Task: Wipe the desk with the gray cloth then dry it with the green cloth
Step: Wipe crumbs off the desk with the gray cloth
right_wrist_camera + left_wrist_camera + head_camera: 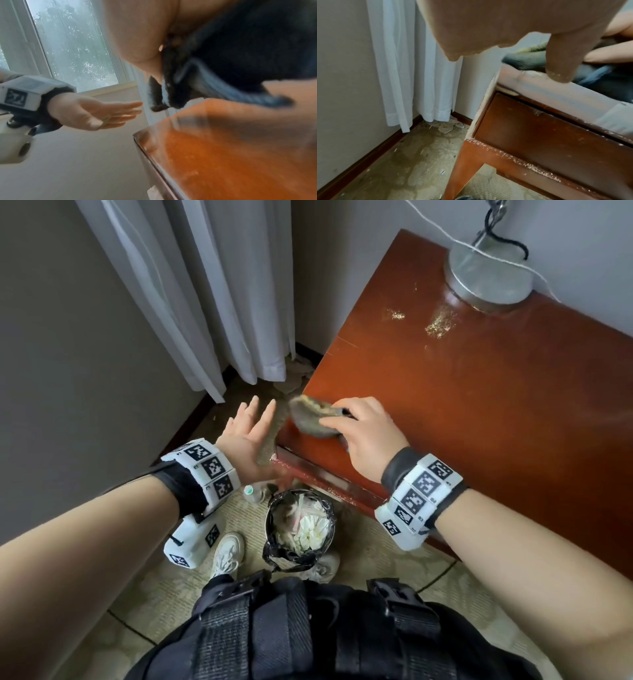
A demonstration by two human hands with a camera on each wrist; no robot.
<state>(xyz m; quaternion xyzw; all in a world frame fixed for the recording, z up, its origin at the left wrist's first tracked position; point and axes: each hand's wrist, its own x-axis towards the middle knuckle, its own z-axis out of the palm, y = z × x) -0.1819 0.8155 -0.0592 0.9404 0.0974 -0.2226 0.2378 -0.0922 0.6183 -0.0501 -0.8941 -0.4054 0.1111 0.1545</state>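
Observation:
My right hand (356, 436) grips a bunched gray cloth (310, 419) at the near left corner of the reddish-brown desk (479, 405). The cloth (214, 75) looks dark and blue-gray in the right wrist view, pressed against the desk top (240, 148). My left hand (248, 433) is held flat, palm up, just off the desk's left edge beside the cloth, fingers straight and holding nothing. In the left wrist view its thumb (563, 59) points down over the desk corner (505, 75), near the cloth (527, 58). Crumb patches (440, 323) lie farther back on the desk. No green cloth is in view.
A round metal lamp base (488, 272) with cords stands at the desk's back. A black-lined bin (299, 530) full of paper sits on the floor below the corner, next to a small bottle (250, 493). White curtains (205, 302) hang at left, debris (448, 125) beneath.

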